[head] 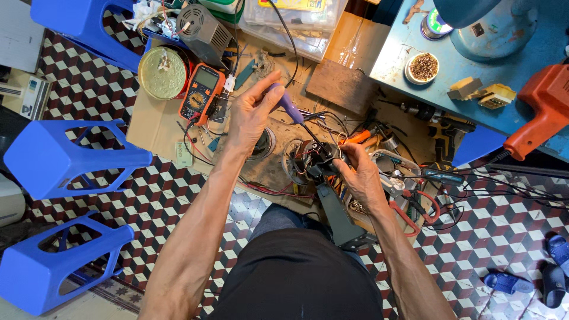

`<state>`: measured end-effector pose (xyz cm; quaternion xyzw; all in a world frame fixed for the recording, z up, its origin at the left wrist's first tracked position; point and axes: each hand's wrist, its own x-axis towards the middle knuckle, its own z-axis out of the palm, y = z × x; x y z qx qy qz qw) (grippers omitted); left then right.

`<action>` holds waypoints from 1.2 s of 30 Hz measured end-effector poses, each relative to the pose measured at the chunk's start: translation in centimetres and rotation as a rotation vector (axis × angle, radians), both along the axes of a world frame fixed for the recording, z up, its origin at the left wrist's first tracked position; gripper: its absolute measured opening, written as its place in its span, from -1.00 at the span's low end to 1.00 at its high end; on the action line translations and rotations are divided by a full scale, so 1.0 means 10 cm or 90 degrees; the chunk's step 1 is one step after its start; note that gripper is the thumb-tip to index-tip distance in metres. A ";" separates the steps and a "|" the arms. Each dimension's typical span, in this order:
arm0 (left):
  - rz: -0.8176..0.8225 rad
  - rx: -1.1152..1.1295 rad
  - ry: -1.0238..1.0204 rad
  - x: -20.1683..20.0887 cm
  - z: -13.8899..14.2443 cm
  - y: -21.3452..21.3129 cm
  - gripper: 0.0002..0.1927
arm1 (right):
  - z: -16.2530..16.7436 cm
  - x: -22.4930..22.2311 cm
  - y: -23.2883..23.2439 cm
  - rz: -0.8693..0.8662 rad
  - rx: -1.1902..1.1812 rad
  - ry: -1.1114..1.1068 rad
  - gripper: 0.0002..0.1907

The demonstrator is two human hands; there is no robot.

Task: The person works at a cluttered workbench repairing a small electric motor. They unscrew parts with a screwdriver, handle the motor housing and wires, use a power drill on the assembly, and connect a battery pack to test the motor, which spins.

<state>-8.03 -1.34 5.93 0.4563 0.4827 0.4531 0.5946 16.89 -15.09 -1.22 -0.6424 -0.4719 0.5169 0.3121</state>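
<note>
Overhead view of a floor-level workbench. The left hand (252,112) grips a purple-handled soldering iron (288,105) pen-fashion, fingers closed round the handle; the tool's long axis slopes from upper left down to lower right, its dark tip aimed at a small black wired motor assembly (317,159). The right hand (358,172) clasps that assembly from its right side, fingers curled on it, holding it just above the brown cardboard sheet (155,121). The tip lies just above and left of the assembly; whether it touches cannot be told. An orange digital multimeter (201,92) rests left of the left hand, red-handled pliers (415,207) right of the right wrist.
</note>
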 end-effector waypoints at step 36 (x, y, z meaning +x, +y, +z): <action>0.051 -0.102 -0.447 0.51 -0.38 0.38 -0.34 | 0.09 -0.02 0.01 -0.029 -0.040 0.049 -0.59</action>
